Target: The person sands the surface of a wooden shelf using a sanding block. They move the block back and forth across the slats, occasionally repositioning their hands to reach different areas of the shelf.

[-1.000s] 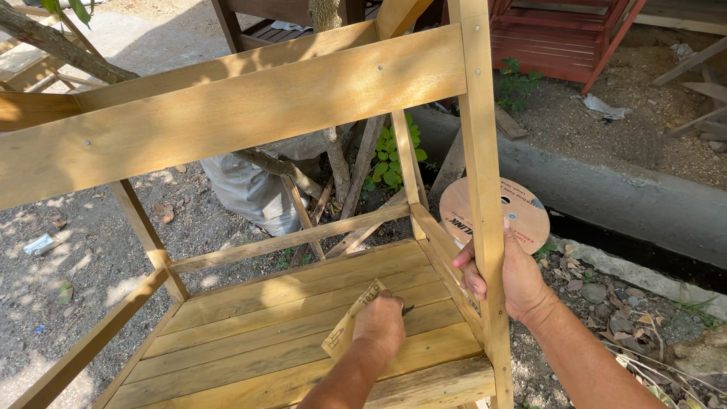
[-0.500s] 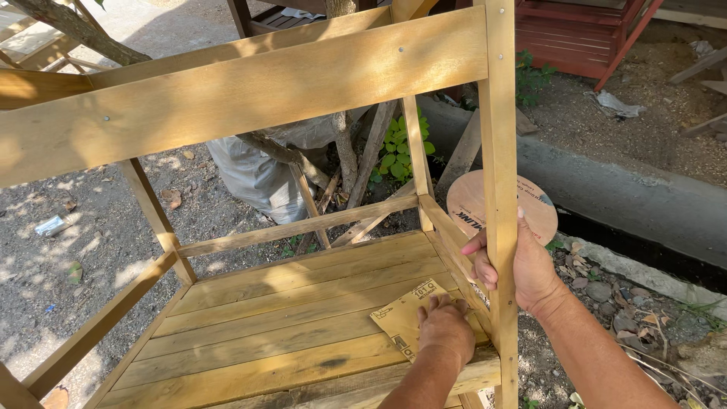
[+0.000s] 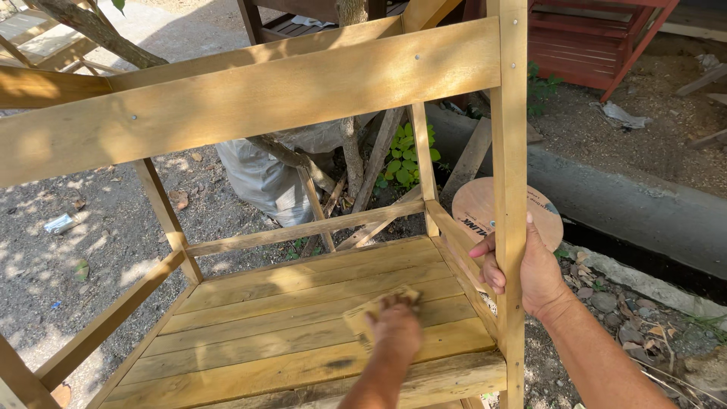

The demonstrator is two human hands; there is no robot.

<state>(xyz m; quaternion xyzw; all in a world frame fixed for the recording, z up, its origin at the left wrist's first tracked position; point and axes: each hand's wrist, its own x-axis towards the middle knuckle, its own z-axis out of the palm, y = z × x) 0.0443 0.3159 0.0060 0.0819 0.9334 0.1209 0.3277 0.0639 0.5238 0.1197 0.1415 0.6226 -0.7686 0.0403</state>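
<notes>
Two hands worked on a big wooden frame (image 3: 257, 91) with a slatted floor (image 3: 303, 303). The right hand (image 3: 526, 269) had its fingers wrapped tight round the corner post (image 3: 511, 136), likely to keep it steady. The left hand (image 3: 395, 329) pressed a small sanding sheet (image 3: 363, 314) flat on the slats, its fingers bent over it.

Head cam, looks down, close over wooden frame (image 3: 257, 98).

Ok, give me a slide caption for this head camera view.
Left hand presses a sandpaper sheet on the slatted wooden shelf while right hand grips the upright post.
</notes>
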